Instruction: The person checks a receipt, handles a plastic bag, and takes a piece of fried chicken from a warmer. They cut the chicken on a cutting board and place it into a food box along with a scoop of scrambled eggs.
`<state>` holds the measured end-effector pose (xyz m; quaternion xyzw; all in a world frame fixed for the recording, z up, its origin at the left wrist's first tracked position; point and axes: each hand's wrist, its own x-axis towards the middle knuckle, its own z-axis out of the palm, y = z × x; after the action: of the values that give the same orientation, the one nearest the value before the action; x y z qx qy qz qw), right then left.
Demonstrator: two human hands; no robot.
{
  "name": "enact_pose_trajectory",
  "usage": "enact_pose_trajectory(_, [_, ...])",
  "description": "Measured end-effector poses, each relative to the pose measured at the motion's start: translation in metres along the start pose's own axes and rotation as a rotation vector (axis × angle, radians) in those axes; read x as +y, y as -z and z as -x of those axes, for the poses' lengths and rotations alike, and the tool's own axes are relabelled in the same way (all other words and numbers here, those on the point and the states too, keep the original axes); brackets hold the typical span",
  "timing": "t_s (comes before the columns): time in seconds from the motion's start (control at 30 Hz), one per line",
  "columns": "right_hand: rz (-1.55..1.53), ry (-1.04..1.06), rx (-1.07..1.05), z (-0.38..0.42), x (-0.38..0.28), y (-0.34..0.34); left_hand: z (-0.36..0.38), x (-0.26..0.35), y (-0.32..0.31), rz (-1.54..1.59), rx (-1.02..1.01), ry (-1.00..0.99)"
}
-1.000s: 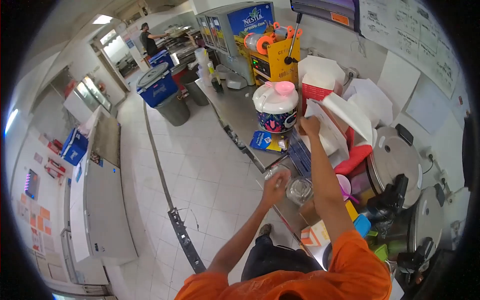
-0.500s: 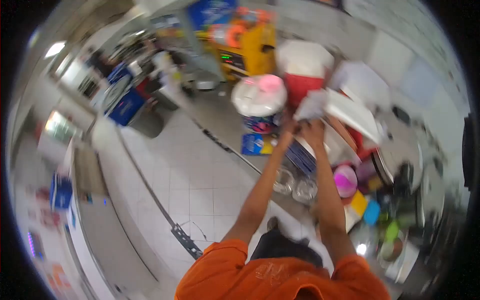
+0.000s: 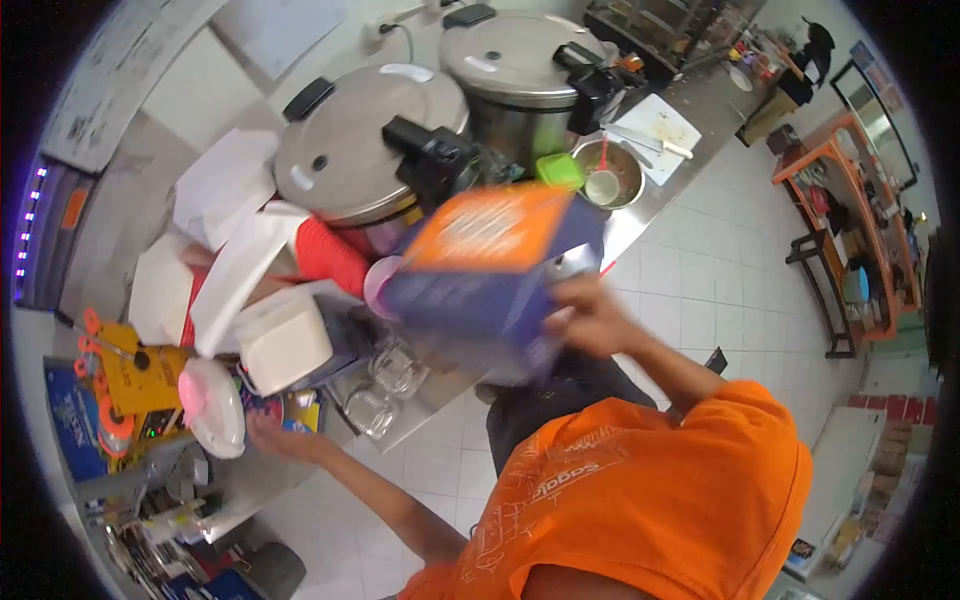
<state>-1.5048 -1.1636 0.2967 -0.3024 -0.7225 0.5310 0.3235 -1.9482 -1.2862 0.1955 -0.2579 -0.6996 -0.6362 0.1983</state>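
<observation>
Fingers (image 3: 568, 325) of the right hand (image 3: 597, 318) curl shut on the near side of a dark blue box with an orange panel (image 3: 490, 270), mid-view; exact grip blurred. Left hand (image 3: 283, 437), 8 o'clock, by a rice cooker (image 3: 220, 415); finger spread and any hold: cannot tell.

Largest down:
- Two lidded steel cookers (image 3: 370, 135), 11 to 12 o'clock, backed to the wall, presumably for the socket (image 3: 385, 28).
- Blue box: one-handed, so probably light.
- Rice cooker: white-lidded, 8 o'clock.
- Clear plastic containers (image 3: 371, 410), 7 o'clock, paired near the counter's edge, likely for reach.
- Pink scoop (image 3: 190, 395) on the rice cooker's lid, perhaps parked handy.

Writing: orange T-shirt (image 3: 660, 490) reads "Saga…", remainder unclear; box panel's pale lines too blurred.
</observation>
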Motion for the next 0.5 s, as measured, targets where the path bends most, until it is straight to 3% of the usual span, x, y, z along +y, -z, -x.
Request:
enact_pose_trajectory(0.03, [-0.137, -0.214, 0.526, 0.029, 0.006, 0.022, 0.018, 0.018, 0.0, 0.01, -0.017, 0.001])
enact_pose_trajectory(0.07, [-0.112, -0.215, 0.74, 0.049, 0.021, 0.064, 0.037, 0.036, 0.0, 0.224, -0.072, 0.105])
enact_pose_trajectory(0.1, [-0.015, -0.091, 0.911, 0.056, 0.017, 0.1, 0.056, 0.057, -0.004, 0.436, -0.121, 0.209])
enact_pose_trajectory(0.17, [0.342, 0.096, 0.999, 0.059, 0.03, 0.165, 0.096, 0.116, -0.039, -0.058, -0.36, -0.012])
enact_pose_trajectory(0.2, [0.5, 0.139, 1.069, 0.065, 0.069, 0.203, 0.114, 0.144, -0.068, 0.187, -0.463, 0.136])
enact_pose_trajectory(0.23, [0.72, 0.039, 1.009, 0.071, 0.114, 0.248, 0.128, 0.168, -0.1, 0.43, -0.555, 0.279])
enact_pose_trajectory(0.27, [0.935, -0.055, 0.943, 0.07, 0.159, 0.288, 0.136, 0.191, -0.134, 0.488, -0.621, 0.198])
enact_pose_trajectory(0.3, [0.946, -0.11, 0.978, 0.056, 0.194, 0.316, 0.143, 0.213, -0.169, 0.548, -0.685, 0.117])
enact_pose_trajectory(0.33, [1.06, -0.318, 0.943, 0.043, 0.219, 0.343, 0.149, 0.232, -0.199, 0.487, -0.683, 0.02])
enact_pose_trajectory(0.37, [1.122, -0.341, 0.928, 0.038, 0.258, 0.37, 0.154, 0.251, -0.229, 0.429, -0.687, -0.08])
enact_pose_trajectory(0.4, [1.188, -0.357, 0.924, 0.03, 0.296, 0.401, 0.165, 0.277, -0.26, 0.523, -0.673, -0.097])
enact_pose_trajectory(0.43, [1.207, -0.429, 0.82, 0.022, 0.319, 0.427, 0.18, 0.297, -0.29, 0.589, -0.767, -0.024])
enact_pose_trajectory(0.5, [1.171, -0.536, 0.646, 0.015, 0.359, 0.454, 0.218, 0.344, -0.354, 0.573, -0.942, -0.065])
